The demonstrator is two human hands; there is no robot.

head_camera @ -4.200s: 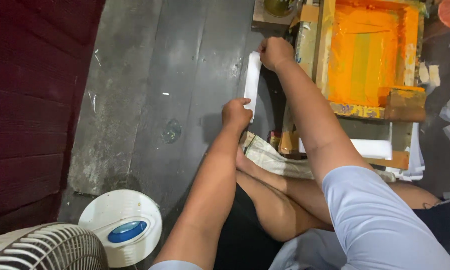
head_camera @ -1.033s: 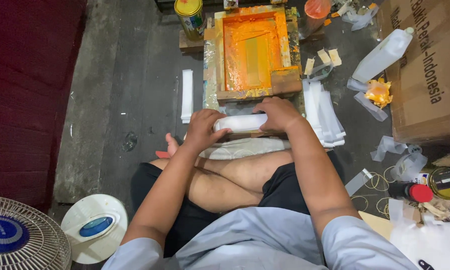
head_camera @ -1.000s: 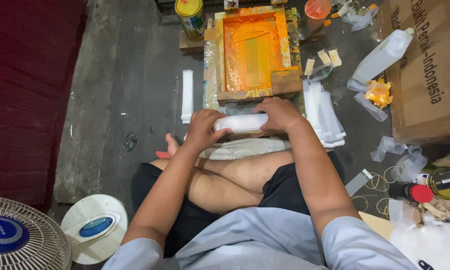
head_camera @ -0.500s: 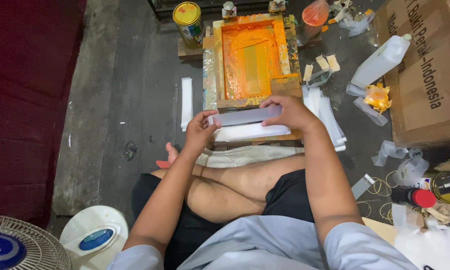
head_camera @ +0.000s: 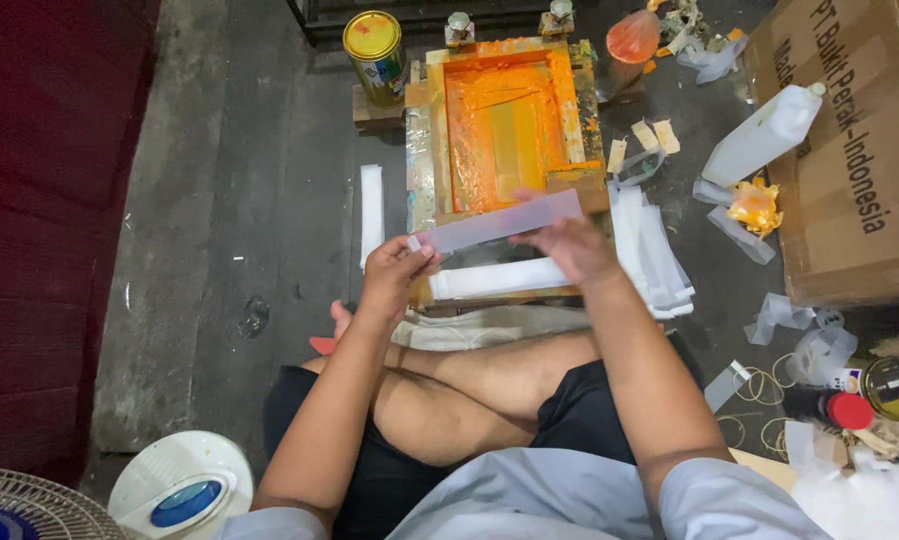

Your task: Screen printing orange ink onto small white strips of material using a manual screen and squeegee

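Both hands hold one long translucent plastic strip [head_camera: 500,222] level above the floor. My left hand [head_camera: 395,268] pinches its left end, and my right hand [head_camera: 570,245] grips it near the right end. Just beyond the strip lies a wooden printing frame [head_camera: 425,150] smeared with orange ink. A white strip [head_camera: 500,278] lies flat at the frame's near edge, under my hands. I sit cross-legged, with my knees right below the hands.
A stack of white strips [head_camera: 650,250] lies right of the frame, another pile [head_camera: 371,205] to its left. A yellow-lidded tin [head_camera: 374,42] stands behind. A cardboard box [head_camera: 850,150], white bottle [head_camera: 765,135], tins and scraps crowd the right. A fan [head_camera: 50,505] sits near left.
My hands went from the floor pile at the left to the frame's near edge. Since then they have lifted one translucent strip off the white one.
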